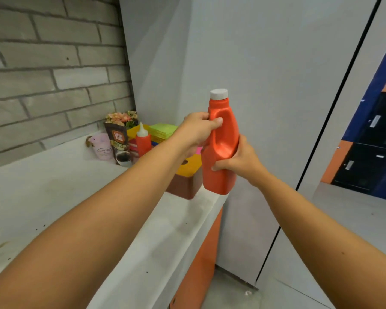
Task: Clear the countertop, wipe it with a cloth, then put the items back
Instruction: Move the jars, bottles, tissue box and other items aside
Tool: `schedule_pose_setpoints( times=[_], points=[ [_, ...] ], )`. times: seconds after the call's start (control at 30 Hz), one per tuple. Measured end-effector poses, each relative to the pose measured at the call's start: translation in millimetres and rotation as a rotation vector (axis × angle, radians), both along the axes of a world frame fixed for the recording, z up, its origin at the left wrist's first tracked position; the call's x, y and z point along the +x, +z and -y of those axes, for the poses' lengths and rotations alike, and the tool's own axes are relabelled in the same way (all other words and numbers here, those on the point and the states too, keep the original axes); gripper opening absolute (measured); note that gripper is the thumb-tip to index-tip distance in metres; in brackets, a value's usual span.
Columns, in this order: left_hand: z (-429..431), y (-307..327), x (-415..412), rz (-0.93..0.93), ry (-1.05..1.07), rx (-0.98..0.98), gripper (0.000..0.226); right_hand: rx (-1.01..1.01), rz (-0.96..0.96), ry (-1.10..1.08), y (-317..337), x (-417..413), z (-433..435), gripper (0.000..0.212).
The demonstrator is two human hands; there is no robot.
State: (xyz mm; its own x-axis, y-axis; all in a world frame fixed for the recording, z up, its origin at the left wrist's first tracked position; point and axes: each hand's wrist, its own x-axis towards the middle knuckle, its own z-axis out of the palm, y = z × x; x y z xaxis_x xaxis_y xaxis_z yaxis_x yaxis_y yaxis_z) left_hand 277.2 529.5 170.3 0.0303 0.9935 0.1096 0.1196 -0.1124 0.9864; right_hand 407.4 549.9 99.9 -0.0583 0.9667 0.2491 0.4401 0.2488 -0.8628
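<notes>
A tall red jug [221, 175] with a white cap and a moulded handle is held upright in the air above the countertop's right front edge. My left hand [197, 129] grips its handle from the left, thumb wrapped over the front. My right hand [239, 159] holds the jug's lower right side, fingers curled round the body. The white countertop [54, 197] stretches below and to the left, with faint stains and specks on it.
At the far right end of the counter stand a pink cup [103, 148], a dark coffee pouch [118, 141], a small red squeeze bottle [143, 141], a flower pot [123, 118], green cloths [163, 130] and a brown box with a yellow lid [185, 177]. A grey panel wall rises behind.
</notes>
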Motion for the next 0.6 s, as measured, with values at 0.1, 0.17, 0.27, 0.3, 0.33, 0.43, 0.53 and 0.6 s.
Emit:
schedule_pose_setpoints(
  times=[0.1, 0.17, 0.27, 0.3, 0.33, 0.43, 0.53, 0.6],
  points=[
    [-23.9, -11.1, 13.8, -0.009, 0.01, -0.008, 0.009, -0.025, -0.007, -0.025, -11.4, 10.5, -25.0, 0.085],
    [-40.0, -18.0, 21.0, -0.046, 0.016, 0.001, 0.01, -0.042, 0.001, -0.027, -17.4, 14.5, -41.5, 0.086],
    [-63.1, -31.9, 27.9, -0.104, 0.04, -0.003, 0.01, -0.086, -0.014, -0.006, -30.0, 19.2, -63.8, 0.086],
    [-70.6, -36.8, 29.5, -0.106, 0.05, -0.003, 0.008, -0.101, -0.017, 0.001, -34.8, 20.9, -71.1, 0.086],
    [-77.9, -41.7, 30.8, -0.109, 0.062, -0.001, 0.008, -0.113, -0.016, 0.006, -39.2, 22.3, -77.8, 0.087],
    [-95.0, -55.3, 33.0, -0.114, 0.096, -0.002, 0.016, -0.141, -0.008, 0.024, -51.4, 25.9, -97.1, 0.09],
    [-107.5, -65.8, 32.4, -0.063, 0.111, -0.04, 0.022, -0.173, -0.005, 0.062, -63.1, 28.8, -113.7, 0.095],
    [-113.9, -71.8, 31.3, -0.053, 0.111, -0.057, 0.023, -0.18, 0.002, 0.087, -70.4, 30.1, -121.4, 0.097]
  ],
)
